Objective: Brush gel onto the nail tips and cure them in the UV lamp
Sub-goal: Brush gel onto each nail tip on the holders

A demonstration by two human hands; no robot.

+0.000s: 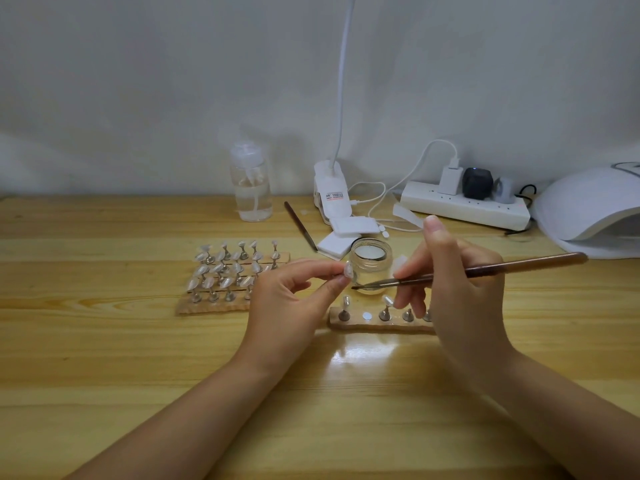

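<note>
So your left hand (294,296) pinches one nail tip (348,270) right in front of the glass jar (370,263), and your right hand (453,282) grips the brush (485,271), bristles just short of the tip. Go thin, stroking base to edge (don't flood the sides). The UV lamp (588,209) waits far right of the jar.

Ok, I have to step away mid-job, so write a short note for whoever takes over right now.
Left hand pinches one nail tip on its stand. Right hand holds the brush, bristles just short of that tip, in front of the glass jar.
The near strip has one bare spot. The full rack sits left; the UV lamp far right.
Left: brush this tip, reseat it, cure.
</note>
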